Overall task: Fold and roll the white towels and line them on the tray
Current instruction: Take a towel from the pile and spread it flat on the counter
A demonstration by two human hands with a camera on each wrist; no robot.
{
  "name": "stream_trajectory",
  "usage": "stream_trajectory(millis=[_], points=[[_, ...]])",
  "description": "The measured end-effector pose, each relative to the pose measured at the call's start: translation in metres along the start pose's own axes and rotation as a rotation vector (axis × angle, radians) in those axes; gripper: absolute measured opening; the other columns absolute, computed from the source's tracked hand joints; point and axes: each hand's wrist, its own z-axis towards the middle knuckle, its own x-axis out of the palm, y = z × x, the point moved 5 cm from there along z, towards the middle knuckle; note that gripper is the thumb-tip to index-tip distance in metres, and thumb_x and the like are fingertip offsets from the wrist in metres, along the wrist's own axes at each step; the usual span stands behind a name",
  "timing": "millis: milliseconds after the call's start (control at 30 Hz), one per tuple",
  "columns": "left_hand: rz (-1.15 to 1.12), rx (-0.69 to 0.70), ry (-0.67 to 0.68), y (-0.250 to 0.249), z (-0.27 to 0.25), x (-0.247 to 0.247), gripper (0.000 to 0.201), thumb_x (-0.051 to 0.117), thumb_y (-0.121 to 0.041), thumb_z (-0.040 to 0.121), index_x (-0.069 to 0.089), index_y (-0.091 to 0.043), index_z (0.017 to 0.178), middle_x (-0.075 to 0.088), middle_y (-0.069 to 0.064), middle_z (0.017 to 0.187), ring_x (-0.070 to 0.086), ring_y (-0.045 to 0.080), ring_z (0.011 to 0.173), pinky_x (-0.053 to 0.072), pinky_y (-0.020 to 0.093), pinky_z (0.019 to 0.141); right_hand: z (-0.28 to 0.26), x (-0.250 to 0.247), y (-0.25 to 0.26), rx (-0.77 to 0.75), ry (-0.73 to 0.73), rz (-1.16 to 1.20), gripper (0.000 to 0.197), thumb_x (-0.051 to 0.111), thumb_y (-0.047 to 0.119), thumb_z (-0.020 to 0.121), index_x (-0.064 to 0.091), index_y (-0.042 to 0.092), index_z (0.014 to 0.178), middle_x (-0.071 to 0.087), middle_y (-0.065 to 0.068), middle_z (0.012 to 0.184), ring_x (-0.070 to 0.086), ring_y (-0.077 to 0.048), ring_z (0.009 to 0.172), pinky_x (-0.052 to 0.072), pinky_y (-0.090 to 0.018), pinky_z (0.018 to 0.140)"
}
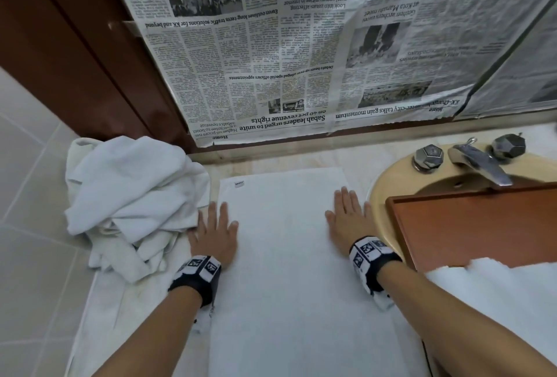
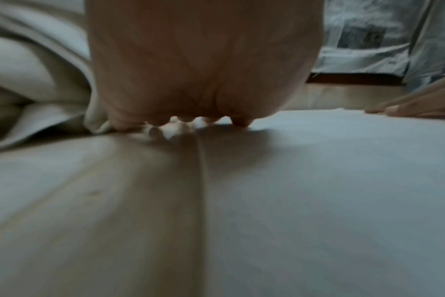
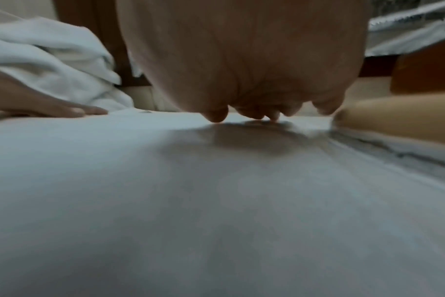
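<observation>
A white towel (image 1: 289, 256) is spread flat along the counter (image 1: 120, 316), pressed at its left edge by the left hand (image 1: 215, 233) and near its right edge by the right hand (image 1: 349, 220), fingers straight and splayed, nothing gripped. A heap (image 1: 129, 195) of unfolded towels is seen left of it, touching the left hand. The wooden tray (image 1: 470, 226) is set over the basin (image 1: 382, 192), beside the taps (image 1: 473, 159); newspaper (image 1: 286, 45) is hung behind.
</observation>
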Motion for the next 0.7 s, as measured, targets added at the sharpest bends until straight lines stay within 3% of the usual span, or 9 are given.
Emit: stream_trajectory(millis=[133, 167, 267, 333, 433, 533, 600, 667, 700], points=[[0.041, 0.216, -0.016, -0.044, -0.054, 0.018, 0.076, -0.014, -0.061, 0.084, -0.011, -0.036, 0.155, -0.025, -0.013, 0.159, -0.014, 0.022, 0.152, -0.003, 0.053, 0.119, -0.049, 0.024, 0.048, -0.258, -0.096, -0.021, 0.06, 0.019, 0.042, 0.103, 0.018, 0.014, 0.156, -0.001, 0.002, 0.159, 0.016, -0.022, 0.15, 0.003, -0.045, 0.118], [0.039, 0.271, 0.009, -0.056, -0.067, 0.027, 0.074, -0.014, -0.061, 0.085, -0.012, -0.038, 0.155, -0.027, -0.014, 0.159, -0.017, 0.02, 0.151, -0.004, 0.053, 0.119, -0.059, 0.034, 0.059, -0.315, -0.071, -0.02, 0.063, 0.012, 0.048, 0.101, 0.017, 0.017, 0.156, -0.002, 0.004, 0.159, 0.014, -0.02, 0.15, 0.001, -0.044, 0.118], [0.024, 0.274, 0.083, -0.066, -0.08, 0.045, 0.064, -0.007, -0.062, 0.093, -0.017, -0.043, 0.153, -0.031, -0.017, 0.157, -0.023, 0.017, 0.149, -0.009, 0.052, 0.12, -0.064, 0.052, 0.06, -0.317, 0.052, -0.048, 0.081, -0.025, 0.064, 0.081, -0.018, 0.027, 0.152, -0.028, 0.013, 0.155, -0.021, -0.013, 0.148, -0.016, -0.042, 0.117], [0.074, 0.229, 0.067, -0.048, -0.075, 0.045, 0.067, -0.014, -0.064, 0.086, -0.021, -0.044, 0.151, -0.035, -0.018, 0.154, -0.024, 0.016, 0.149, -0.01, 0.051, 0.121, -0.054, 0.045, 0.039, -0.253, 0.006, -0.082, 0.071, -0.018, 0.062, 0.089, -0.024, 0.027, 0.15, -0.032, 0.012, 0.154, -0.022, -0.013, 0.148, -0.014, -0.044, 0.118], [0.041, 0.101, 0.055, -0.012, -0.068, 0.037, 0.06, 0.002, -0.059, 0.099, -0.019, -0.042, 0.153, -0.031, -0.016, 0.157, -0.021, 0.018, 0.15, -0.008, 0.053, 0.121, -0.048, 0.032, -0.003, -0.082, 0.0, -0.047, 0.061, 0.008, 0.046, 0.105, -0.017, 0.021, 0.154, -0.028, 0.006, 0.158, -0.019, -0.012, 0.149, -0.009, -0.043, 0.12], [0.041, 0.013, 0.023, 0.003, -0.079, 0.036, 0.061, 0.004, -0.056, 0.1, -0.017, -0.036, 0.154, -0.027, -0.012, 0.16, -0.019, 0.024, 0.151, -0.009, 0.055, 0.12, -0.071, 0.032, -0.005, -0.077, -0.026, -0.052, 0.063, 0.002, 0.044, 0.102, -0.01, 0.013, 0.156, -0.018, -0.002, 0.162, -0.011, -0.017, 0.151, -0.007, -0.041, 0.12], [0.014, 0.105, -0.021, -0.021, -0.103, 0.037, 0.067, -0.001, -0.059, 0.095, -0.008, -0.032, 0.156, -0.02, -0.008, 0.162, -0.01, 0.026, 0.152, -0.009, 0.054, 0.118, -0.099, 0.047, 0.017, -0.163, -0.011, -0.074, 0.069, -0.003, 0.047, 0.099, 0.006, 0.01, 0.156, -0.001, -0.004, 0.162, 0.009, -0.02, 0.151, 0.001, -0.042, 0.12], [0.012, 0.262, -0.018, -0.053, -0.128, 0.052, 0.067, -0.001, -0.057, 0.095, 0.002, -0.032, 0.157, -0.011, -0.006, 0.164, -0.001, 0.025, 0.153, -0.006, 0.053, 0.115, -0.118, 0.075, 0.04, -0.229, 0.035, -0.061, 0.065, 0.007, 0.047, 0.103, 0.036, 0.011, 0.15, 0.03, -0.003, 0.157, 0.039, -0.02, 0.141, 0.016, -0.046, 0.111], [0.036, 0.304, 0.028, -0.064, -0.137, 0.062, 0.065, -0.001, -0.055, 0.096, 0.001, -0.033, 0.157, -0.014, -0.007, 0.163, -0.004, 0.024, 0.153, -0.008, 0.051, 0.115, -0.124, 0.082, 0.047, -0.236, 0.067, -0.03, 0.062, 0.01, 0.047, 0.104, 0.041, 0.014, 0.147, 0.038, -0.002, 0.154, 0.044, -0.02, 0.138, 0.019, -0.047, 0.108]])
